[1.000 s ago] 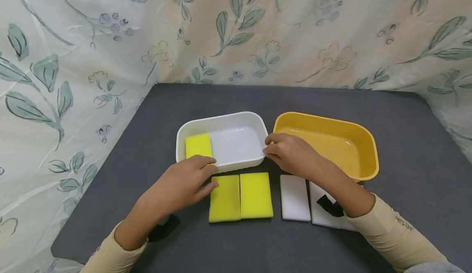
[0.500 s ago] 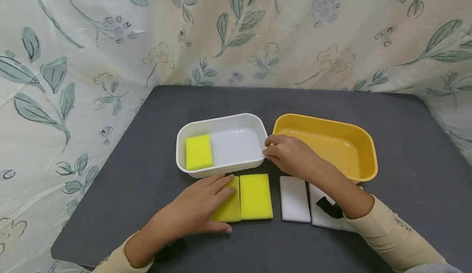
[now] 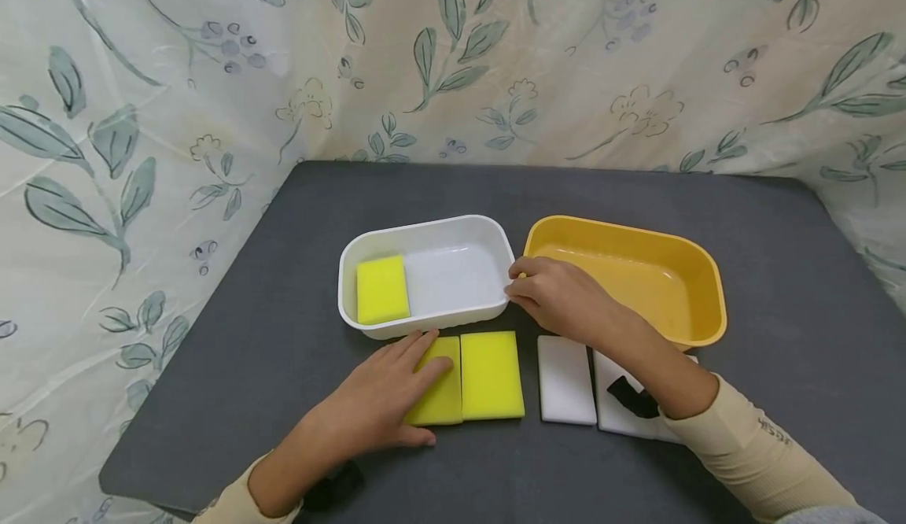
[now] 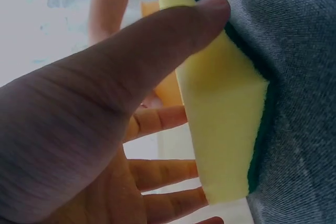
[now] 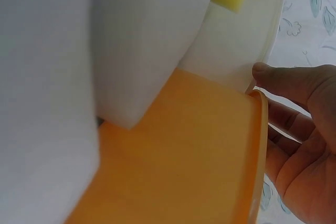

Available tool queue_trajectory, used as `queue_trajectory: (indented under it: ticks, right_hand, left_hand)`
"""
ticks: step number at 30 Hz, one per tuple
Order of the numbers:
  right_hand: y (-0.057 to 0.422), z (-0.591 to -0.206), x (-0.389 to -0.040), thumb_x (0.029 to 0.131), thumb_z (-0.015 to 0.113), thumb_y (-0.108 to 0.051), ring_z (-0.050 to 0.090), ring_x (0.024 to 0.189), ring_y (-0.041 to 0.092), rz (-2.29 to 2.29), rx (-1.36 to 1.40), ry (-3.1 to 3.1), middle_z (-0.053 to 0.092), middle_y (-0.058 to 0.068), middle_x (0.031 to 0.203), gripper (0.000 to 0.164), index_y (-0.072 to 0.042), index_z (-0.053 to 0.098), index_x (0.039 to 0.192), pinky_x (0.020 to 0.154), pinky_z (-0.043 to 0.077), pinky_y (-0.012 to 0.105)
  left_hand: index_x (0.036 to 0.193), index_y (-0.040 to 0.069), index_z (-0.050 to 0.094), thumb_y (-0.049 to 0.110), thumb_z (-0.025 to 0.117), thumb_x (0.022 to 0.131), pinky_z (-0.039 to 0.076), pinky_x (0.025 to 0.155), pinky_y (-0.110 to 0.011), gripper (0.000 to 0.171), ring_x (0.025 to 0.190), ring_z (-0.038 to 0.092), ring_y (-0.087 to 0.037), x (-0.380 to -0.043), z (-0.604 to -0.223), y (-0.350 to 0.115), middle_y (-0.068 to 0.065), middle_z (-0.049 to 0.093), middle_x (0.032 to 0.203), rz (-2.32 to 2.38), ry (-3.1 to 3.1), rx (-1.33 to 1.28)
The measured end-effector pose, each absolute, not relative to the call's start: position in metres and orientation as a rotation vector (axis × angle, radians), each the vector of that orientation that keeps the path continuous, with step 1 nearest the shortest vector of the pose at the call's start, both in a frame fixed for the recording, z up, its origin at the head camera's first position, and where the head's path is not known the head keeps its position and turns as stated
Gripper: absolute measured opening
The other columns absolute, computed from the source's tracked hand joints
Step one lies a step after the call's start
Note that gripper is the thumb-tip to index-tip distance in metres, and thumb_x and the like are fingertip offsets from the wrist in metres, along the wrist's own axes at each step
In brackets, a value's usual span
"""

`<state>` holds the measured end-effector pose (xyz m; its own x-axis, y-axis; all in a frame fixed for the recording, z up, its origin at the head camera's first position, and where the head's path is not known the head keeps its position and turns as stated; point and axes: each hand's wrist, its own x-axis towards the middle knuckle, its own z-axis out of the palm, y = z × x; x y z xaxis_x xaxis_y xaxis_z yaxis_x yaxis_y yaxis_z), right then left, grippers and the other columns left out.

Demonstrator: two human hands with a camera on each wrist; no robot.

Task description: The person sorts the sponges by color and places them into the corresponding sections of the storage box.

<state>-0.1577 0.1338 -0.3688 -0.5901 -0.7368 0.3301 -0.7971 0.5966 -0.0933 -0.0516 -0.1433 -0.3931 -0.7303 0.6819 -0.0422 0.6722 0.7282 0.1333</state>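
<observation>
At the lower centre of the head view, the left hand (image 3: 375, 400) spreads its fingers over the left yellow sponge (image 3: 443, 392) on the table (image 3: 524, 481). The right hand (image 3: 559, 292) pinches the rim of the white tray (image 3: 460, 272). The sponge should be light and soft; its opposite edges would suit a gentle hold.

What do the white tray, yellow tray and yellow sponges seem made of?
White tray: probably plastic, glossy, catching highlights inside. Yellow tray: likely plastic too, with a similar smooth shine. Yellow sponges: apparently foam, matte with clean-cut sides; one shows a dark green layer, perhaps scouring fibre.
</observation>
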Motion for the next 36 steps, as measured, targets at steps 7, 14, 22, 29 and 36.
queue_trajectory:
  ticks: [7,14,22,29,36]
  right_hand:
    - [0.134,-0.367,-0.159,0.081,0.083,-0.005,0.065,0.084,0.025,0.348,1.255,-2.578,0.071,0.013,0.101,0.016,-0.005,0.08,0.097,0.074,0.059,0.032]
    - [0.134,-0.371,-0.159,0.081,0.083,-0.005,0.065,0.083,0.025,0.345,1.262,-2.566,0.071,0.012,0.101,0.016,-0.005,0.08,0.097,0.074,0.059,0.032]
    - [0.135,-0.373,-0.158,0.081,0.084,-0.005,0.065,0.084,0.025,0.339,1.263,-2.558,0.071,0.013,0.101,0.016,-0.005,0.08,0.096,0.075,0.059,0.032]
    - [0.136,-0.374,-0.156,0.08,0.084,-0.005,0.065,0.082,0.025,0.339,1.27,-2.544,0.071,0.012,0.099,0.016,-0.005,0.08,0.096,0.073,0.058,0.031]
    - [0.137,-0.374,-0.154,0.081,0.084,-0.004,0.065,0.084,0.024,0.345,1.273,-2.545,0.071,0.012,0.1,0.016,-0.004,0.08,0.096,0.074,0.059,0.032]
  left_hand:
    - [0.132,0.014,0.052,0.039,0.083,0.078,0.049,0.098,-0.045,0.067,0.126,0.05,-0.034,-0.053,-0.39,-0.143,-0.018,0.05,0.142,0.166,2.9,1.193]
    - [0.126,0.013,0.058,0.039,0.079,0.076,0.049,0.096,-0.043,0.06,0.116,0.053,-0.03,-0.053,-0.385,-0.147,-0.014,0.055,0.133,0.217,2.922,1.211]
    - [0.125,0.017,0.058,0.041,0.08,0.074,0.049,0.095,-0.039,0.061,0.112,0.053,-0.024,-0.049,-0.373,-0.153,-0.008,0.054,0.133,0.31,2.955,1.229]
    - [0.129,0.019,0.057,0.045,0.078,0.076,0.048,0.097,-0.04,0.063,0.116,0.052,-0.024,-0.045,-0.358,-0.148,-0.006,0.052,0.139,0.287,2.969,1.242]
    - [0.129,0.019,0.056,0.045,0.077,0.077,0.048,0.099,-0.043,0.062,0.122,0.052,-0.027,-0.047,-0.35,-0.141,-0.009,0.052,0.141,0.254,3.023,1.245]
